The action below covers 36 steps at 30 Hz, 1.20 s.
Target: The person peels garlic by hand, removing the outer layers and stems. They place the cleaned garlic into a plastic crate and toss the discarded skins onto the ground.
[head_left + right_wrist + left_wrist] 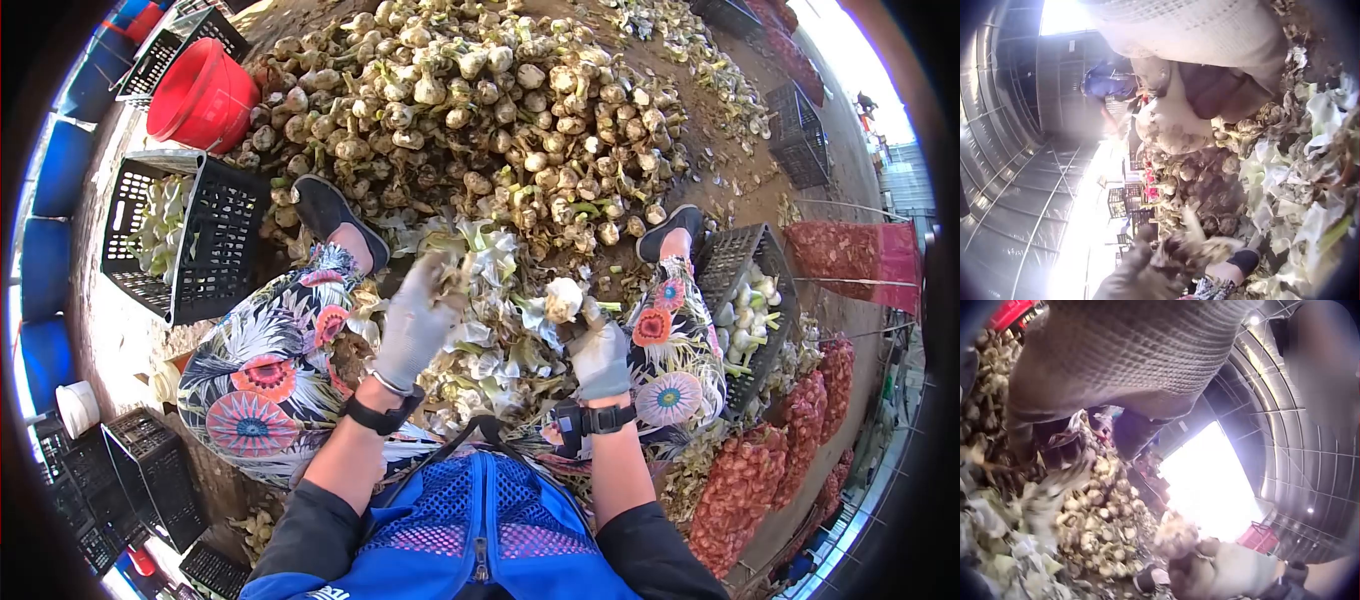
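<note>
Head view: a large pile of bulbs covers the ground, with loose skins strewn on its near side. Over these skins, the gloved right hand grips a white bulb, just short of the pile. The left hand, also gloved and near the pile, has dry skins at its fingers. A red bucket and a black crate are left of the pile; another crate, holding white bulbs, and red net sacks are to its right.

Left wrist view: the left hand is large in front of the pile, thumb and fingers apart. The dry skins below it are blurred, so I cannot tell whether it grasps or releases them.

Right wrist view: the right hand's fingers wrap the white bulb in front of the pile.
</note>
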Motion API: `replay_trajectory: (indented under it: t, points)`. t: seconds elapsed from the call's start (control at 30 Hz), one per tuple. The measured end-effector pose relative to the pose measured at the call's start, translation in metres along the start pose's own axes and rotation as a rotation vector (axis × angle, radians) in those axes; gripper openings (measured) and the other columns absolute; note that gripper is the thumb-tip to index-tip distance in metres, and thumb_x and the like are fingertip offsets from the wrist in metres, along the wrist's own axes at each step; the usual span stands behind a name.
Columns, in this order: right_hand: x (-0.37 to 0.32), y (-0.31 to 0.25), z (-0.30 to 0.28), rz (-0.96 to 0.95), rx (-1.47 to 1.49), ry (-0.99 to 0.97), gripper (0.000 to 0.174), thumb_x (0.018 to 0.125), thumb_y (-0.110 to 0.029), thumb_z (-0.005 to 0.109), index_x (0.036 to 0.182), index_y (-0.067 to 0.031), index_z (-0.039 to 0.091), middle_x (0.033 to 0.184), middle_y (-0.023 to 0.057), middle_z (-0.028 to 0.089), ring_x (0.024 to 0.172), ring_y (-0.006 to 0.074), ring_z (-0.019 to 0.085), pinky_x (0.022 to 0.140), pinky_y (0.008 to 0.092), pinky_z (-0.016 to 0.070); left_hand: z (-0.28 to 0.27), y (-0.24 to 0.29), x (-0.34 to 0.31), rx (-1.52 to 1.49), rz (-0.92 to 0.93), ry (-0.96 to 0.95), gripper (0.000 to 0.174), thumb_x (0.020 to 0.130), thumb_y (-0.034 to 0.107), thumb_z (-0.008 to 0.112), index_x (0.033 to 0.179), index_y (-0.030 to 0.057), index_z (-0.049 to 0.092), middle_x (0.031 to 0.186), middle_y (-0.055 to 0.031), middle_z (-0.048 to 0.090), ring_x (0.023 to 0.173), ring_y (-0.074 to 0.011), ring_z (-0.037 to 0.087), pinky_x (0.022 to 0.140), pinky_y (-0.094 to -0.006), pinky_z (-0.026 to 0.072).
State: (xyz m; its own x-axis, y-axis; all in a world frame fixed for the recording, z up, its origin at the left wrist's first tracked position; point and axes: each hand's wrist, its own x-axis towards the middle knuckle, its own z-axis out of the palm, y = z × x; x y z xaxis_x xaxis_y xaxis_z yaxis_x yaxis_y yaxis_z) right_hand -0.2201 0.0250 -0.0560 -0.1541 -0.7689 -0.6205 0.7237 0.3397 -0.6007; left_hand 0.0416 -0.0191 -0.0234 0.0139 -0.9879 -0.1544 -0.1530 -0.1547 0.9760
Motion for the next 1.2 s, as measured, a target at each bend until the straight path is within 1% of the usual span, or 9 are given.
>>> replay_trajectory:
  t: [0.13,0.27,0.3,0.43,0.5,0.7,0.83,1.03,1.2]
  points:
    - [-0.013,0.010,0.018,0.049,-0.003,-0.196,0.034,0.098,-0.019,0.061,0.121,0.0071,0.061,0.123,0.0186,0.064,0.111,0.0288,0.064,0.096,0.0449,0.0533,0.016,0.018,-0.009,-0.066,-0.013,-0.326,0.052,0.094,0.010,0.064,0.141,-0.0019,0.045,0.133,-0.0114,0.057,0.119,-0.0169,0.055,0.103,-0.0313,0.0450]
    - [-0.025,0.009,0.038,0.140,0.091,-0.275,0.036,0.101,-0.024,0.057,0.121,0.0058,0.060,0.120,0.0167,0.065,0.109,0.0281,0.064,0.094,0.0437,0.0535,0.019,0.022,-0.013,-0.121,-0.069,-0.390,0.024,0.094,0.014,0.066,0.113,-0.0006,0.064,0.101,-0.0059,0.070,0.091,-0.0139,0.064,0.082,-0.0296,0.0517]
    - [-0.016,0.011,0.030,0.215,0.214,-0.250,0.039,0.101,-0.031,0.058,0.122,0.0019,0.061,0.117,0.0151,0.066,0.106,0.0271,0.065,0.091,0.0418,0.0537,0.020,0.031,-0.014,-0.020,0.148,-0.370,0.019,0.095,0.019,0.066,0.100,-0.0001,0.066,0.086,-0.0058,0.069,0.081,-0.0130,0.063,0.073,-0.0297,0.0512]
    - [-0.001,0.004,0.013,0.141,0.192,-0.068,0.045,0.098,-0.041,0.059,0.124,-0.0040,0.062,0.113,0.0119,0.068,0.101,0.0277,0.065,0.087,0.0448,0.0536,0.013,0.029,-0.027,0.218,-0.120,-0.642,0.019,0.092,0.018,0.065,0.101,0.0003,0.066,0.085,-0.0130,0.065,0.078,-0.0170,0.063,0.073,-0.0311,0.0502]
    - [-0.002,-0.003,0.006,0.315,0.333,-0.388,0.043,0.099,-0.041,0.058,0.124,-0.0069,0.062,0.115,0.0114,0.068,0.104,0.0276,0.065,0.086,0.0482,0.0535,0.009,0.021,-0.024,0.211,-0.094,-0.529,0.021,0.092,0.018,0.065,0.101,-0.0009,0.065,0.088,-0.0131,0.066,0.083,-0.0182,0.063,0.076,-0.0311,0.0503]
    - [-0.027,0.005,0.039,0.093,-0.015,-0.126,0.034,0.099,-0.034,0.061,0.111,-0.0039,0.068,0.106,0.0105,0.069,0.093,0.0225,0.067,0.079,0.0381,0.0541,0.016,0.038,-0.008,-0.010,0.132,-0.302,0.034,0.088,0.020,0.068,0.117,0.0048,0.066,0.125,-0.0180,0.057,0.118,-0.0332,0.058,0.098,-0.0384,0.0471]
    - [-0.033,0.000,0.053,-0.105,-0.443,-0.128,0.036,0.095,-0.033,0.069,0.101,0.0017,0.068,0.087,0.0037,0.066,0.077,0.0116,0.062,0.069,0.0261,0.0489,0.018,0.031,-0.008,0.125,0.363,-0.356,0.032,0.085,0.017,0.071,0.114,0.0029,0.066,0.123,-0.0178,0.059,0.117,-0.0325,0.059,0.098,-0.0380,0.0472]
    - [-0.025,-0.010,0.053,-0.171,-0.241,0.033,0.021,0.090,-0.018,0.073,0.097,0.0008,0.069,0.085,0.0005,0.066,0.074,0.0067,0.060,0.068,0.0243,0.0483,0.007,0.014,-0.023,0.599,0.257,-0.435,0.018,0.087,0.016,0.066,0.101,0.0039,0.069,0.107,-0.0174,0.065,0.096,-0.0348,0.063,0.084,-0.0401,0.0496]
    - [-0.035,-0.003,0.059,-0.398,-0.440,0.036,0.017,0.087,-0.007,0.075,0.099,0.0022,0.069,0.086,0.0009,0.067,0.073,0.0064,0.058,0.066,0.0232,0.0479,0.018,0.031,-0.020,0.294,0.020,-0.337,0.030,0.093,0.031,0.060,0.091,0.0021,0.065,0.091,-0.0202,0.064,0.087,-0.0400,0.063,0.075,-0.0449,0.0502]
